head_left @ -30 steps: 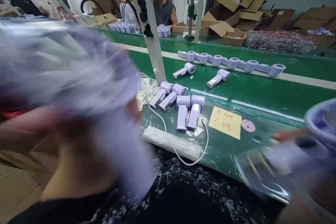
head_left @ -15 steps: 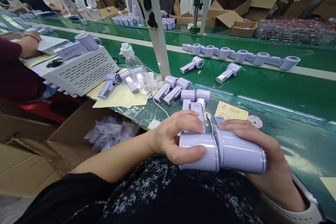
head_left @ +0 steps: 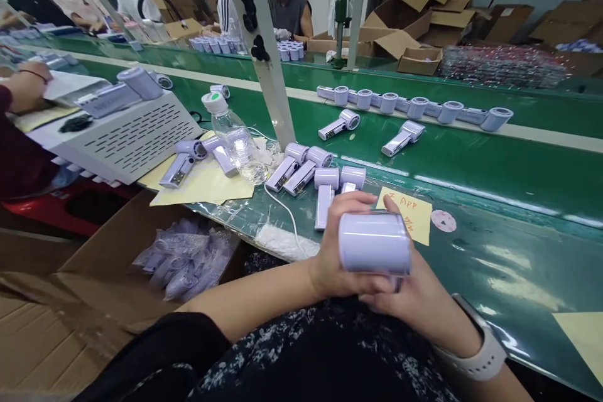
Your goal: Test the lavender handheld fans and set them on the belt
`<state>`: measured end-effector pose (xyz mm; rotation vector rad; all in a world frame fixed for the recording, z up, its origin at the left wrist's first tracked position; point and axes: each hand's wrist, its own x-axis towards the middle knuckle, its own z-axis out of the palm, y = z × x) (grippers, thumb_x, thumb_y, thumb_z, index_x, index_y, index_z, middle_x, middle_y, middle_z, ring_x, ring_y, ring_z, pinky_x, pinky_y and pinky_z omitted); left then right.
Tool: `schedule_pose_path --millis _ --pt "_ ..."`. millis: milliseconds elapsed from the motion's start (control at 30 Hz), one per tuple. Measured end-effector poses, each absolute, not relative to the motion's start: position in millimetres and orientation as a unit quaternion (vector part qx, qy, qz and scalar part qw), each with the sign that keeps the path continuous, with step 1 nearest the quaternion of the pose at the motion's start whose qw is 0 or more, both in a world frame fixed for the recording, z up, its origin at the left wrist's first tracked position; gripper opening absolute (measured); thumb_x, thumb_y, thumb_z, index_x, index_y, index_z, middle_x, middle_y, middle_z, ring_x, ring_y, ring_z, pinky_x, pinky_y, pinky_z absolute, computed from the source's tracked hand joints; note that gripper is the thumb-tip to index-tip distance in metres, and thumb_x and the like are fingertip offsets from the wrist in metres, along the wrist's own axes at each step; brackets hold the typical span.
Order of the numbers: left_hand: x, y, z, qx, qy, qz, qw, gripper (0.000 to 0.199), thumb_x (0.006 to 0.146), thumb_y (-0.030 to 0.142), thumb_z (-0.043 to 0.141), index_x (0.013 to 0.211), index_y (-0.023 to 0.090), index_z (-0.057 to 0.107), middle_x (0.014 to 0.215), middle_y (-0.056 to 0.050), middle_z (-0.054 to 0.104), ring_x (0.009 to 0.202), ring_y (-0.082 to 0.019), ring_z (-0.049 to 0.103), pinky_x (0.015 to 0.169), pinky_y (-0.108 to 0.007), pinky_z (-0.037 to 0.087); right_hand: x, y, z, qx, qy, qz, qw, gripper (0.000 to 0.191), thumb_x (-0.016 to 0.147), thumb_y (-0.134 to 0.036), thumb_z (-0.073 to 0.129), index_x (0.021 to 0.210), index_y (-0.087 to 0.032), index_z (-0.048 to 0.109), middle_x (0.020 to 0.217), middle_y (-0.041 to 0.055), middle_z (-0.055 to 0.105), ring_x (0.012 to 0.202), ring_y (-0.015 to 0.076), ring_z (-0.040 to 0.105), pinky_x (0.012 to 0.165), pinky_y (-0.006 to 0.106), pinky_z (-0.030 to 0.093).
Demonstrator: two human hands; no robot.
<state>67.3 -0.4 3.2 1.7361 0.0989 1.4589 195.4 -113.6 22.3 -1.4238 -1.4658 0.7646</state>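
Observation:
Close to my body, a lavender handheld fan point(head_left: 374, 243) with a round barrel head is held in both hands. My left hand point(head_left: 332, 257) wraps its left side, fingers over the top and thumb side below. From the right, my right hand point(head_left: 414, 295) closes round it, with fingertips under the barrel. Only one barrel shows; whether a second fan is behind it, I cannot tell. Just beyond my hands, a fan point(head_left: 325, 198) and another fan point(head_left: 353, 177) lie on the bench point(head_left: 471, 276). Two more fans lie to their left.
A tilted clear bottle point(head_left: 235, 138) stands by a slanted post point(head_left: 271, 88). A vented metal box point(head_left: 141, 132) is at left, above a carton of bagged parts point(head_left: 183, 257). Fans line the green belt point(head_left: 452, 151). A yellow note point(head_left: 419, 217) lies ahead. Co-workers sit beyond.
Two fans were side by side, one in each hand; now my hands are together around one visible barrel. The view has shifted, and a fan on the bench shows more fully.

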Motion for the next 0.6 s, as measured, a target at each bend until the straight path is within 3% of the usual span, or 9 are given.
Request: schedule_pose_path --millis 67,133,233,333,367,400,467,533,600 --pt "76.9 6.6 4.6 0.780 0.083 0.454 0.423 0.083 0.078 0.072 0.073 0.140 0.026 0.044 0.138 -0.016 0.052 0.133 -0.035 0.053 0.114 -0.057 0.045 224.5 -112.1 18.2 -0.658 -0.571 0.250 0.423 0.115 0.081 -0.062 0.078 0.169 -0.028 0.011 0.156 0.0185 0.052 0.128 0.0387 0.064 0.101 0.055 0.054" --pt "82.9 25.8 18.3 0.885 0.126 0.265 0.360 0.083 0.079 0.056 0.080 0.145 0.020 0.043 0.154 -0.023 0.041 0.148 -0.043 0.037 0.121 -0.064 0.034 274.2 -120.7 12.4 -0.759 -0.532 0.151 0.344 0.103 0.082 -0.057 0.076 0.166 -0.025 0.025 0.144 0.0193 0.062 0.118 0.0412 0.068 0.094 0.056 0.056" --pt "99.2 78.4 52.1 0.956 0.138 0.067 0.250 0.074 0.082 0.045 0.080 0.145 0.022 0.051 0.168 -0.017 0.027 0.158 -0.042 0.018 0.127 -0.060 0.024 352.8 -148.6 7.1 -0.867 -0.471 0.020 0.163 0.079 0.085 -0.044 0.071 0.155 -0.015 0.049 0.117 0.0268 0.072 0.106 0.0478 0.068 0.086 0.059 0.053" --pt "130.9 147.5 79.7 0.947 0.235 -0.013 0.219 0.050 0.093 0.047 0.068 0.139 0.030 0.058 0.159 -0.005 0.046 0.147 -0.026 0.042 0.124 -0.041 0.034 378.1 -162.3 11.6 -0.919 -0.348 -0.154 0.101 0.058 0.092 -0.041 0.058 0.139 -0.009 0.064 0.122 0.0369 0.065 0.112 0.0579 0.062 0.083 0.069 0.048" --pt "142.8 169.7 84.5 0.937 0.282 -0.015 0.204 0.043 0.095 0.042 0.065 0.135 0.026 0.061 0.153 -0.008 0.051 0.143 -0.027 0.047 0.122 -0.043 0.037 368.8 -157.5 13.9 -0.912 -0.336 -0.200 0.121 0.054 0.093 -0.041 0.054 0.134 -0.007 0.066 0.127 0.0382 0.061 0.118 0.0600 0.058 0.086 0.072 0.047" --pt "154.0 189.5 87.1 0.929 0.319 -0.010 0.189 0.040 0.098 0.037 0.063 0.133 0.021 0.062 0.151 -0.013 0.052 0.140 -0.030 0.049 0.119 -0.049 0.040 351.6 -147.4 15.6 -0.892 -0.368 -0.214 0.151 0.051 0.094 -0.037 0.050 0.131 -0.005 0.066 0.129 0.0376 0.060 0.123 0.0589 0.055 0.089 0.072 0.047" --pt "173.5 219.2 86.4 0.913 0.367 -0.011 0.179 0.040 0.098 0.038 0.063 0.133 0.017 0.060 0.142 -0.013 0.058 0.128 -0.029 0.059 0.108 -0.053 0.051 302.5 -115.0 14.5 -0.832 -0.499 -0.093 0.225 0.036 0.097 -0.029 0.047 0.118 -0.010 0.068 0.116 0.0282 0.069 0.111 0.0449 0.066 0.090 0.061 0.053" --pt "189.6 234.8 80.6 0.905 0.382 -0.022 0.186 0.041 0.098 0.040 0.064 0.131 0.016 0.061 0.134 -0.011 0.063 0.117 -0.028 0.064 0.098 -0.050 0.057 251.9 -76.3 6.9 -0.798 -0.563 -0.026 0.212 0.018 0.096 -0.025 0.056 0.103 -0.020 0.071 0.094 0.0121 0.075 0.083 0.0280 0.072 0.073 0.039 0.058" --pt "206.2 239.6 72.6 0.904 0.376 -0.032 0.199 0.039 0.098 0.041 0.064 0.128 0.016 0.063 0.130 -0.009 0.065 0.113 -0.027 0.066 0.095 -0.046 0.059 216.5 -45.4 -4.7 -0.782 -0.593 -0.002 0.193 0.008 0.084 -0.023 0.072 0.091 -0.020 0.070 0.086 0.0092 0.074 0.077 0.0281 0.070 0.065 0.037 0.056"
